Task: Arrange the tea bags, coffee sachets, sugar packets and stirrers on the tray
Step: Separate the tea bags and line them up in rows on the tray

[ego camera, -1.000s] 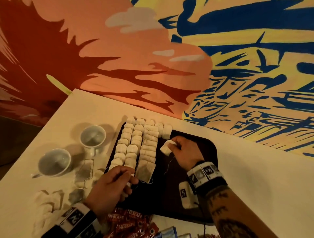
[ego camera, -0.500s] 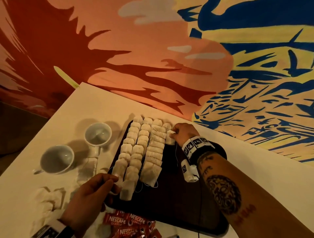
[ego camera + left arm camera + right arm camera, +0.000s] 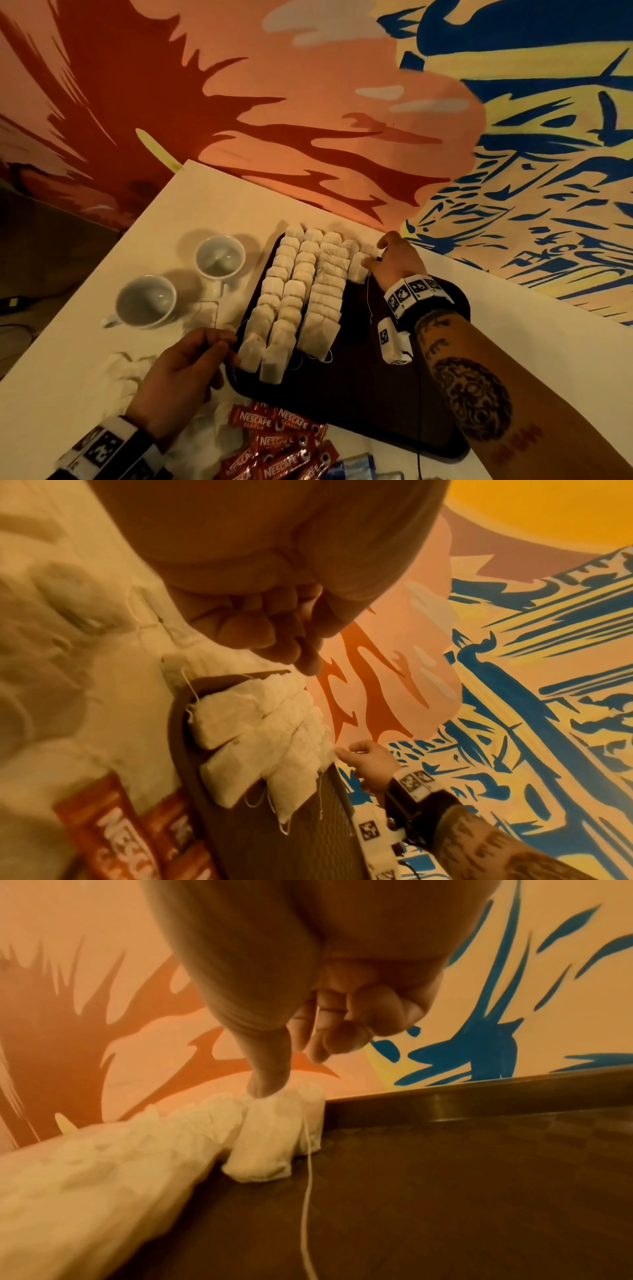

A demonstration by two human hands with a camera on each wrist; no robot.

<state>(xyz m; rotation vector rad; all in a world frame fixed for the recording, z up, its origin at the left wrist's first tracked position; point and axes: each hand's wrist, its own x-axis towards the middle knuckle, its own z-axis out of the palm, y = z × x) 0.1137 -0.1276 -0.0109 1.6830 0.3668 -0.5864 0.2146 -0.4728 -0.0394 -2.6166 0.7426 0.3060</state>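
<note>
Right hand [image 3: 397,263] pinches a tea bag [image 3: 270,1139] at the tray's [image 3: 359,387] far edge. Only the right wrist view shows its thumb pressing down. Left hand [image 3: 185,373], fingers curled, grips nothing visible.

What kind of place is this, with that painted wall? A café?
Probably a café or hotel refreshment corner, though I can't be sure. A dark tray holds rows of tea bags, two empty white cups stand beside it, and red Nescafé sachets lie on the white table under a bright mural.
</note>
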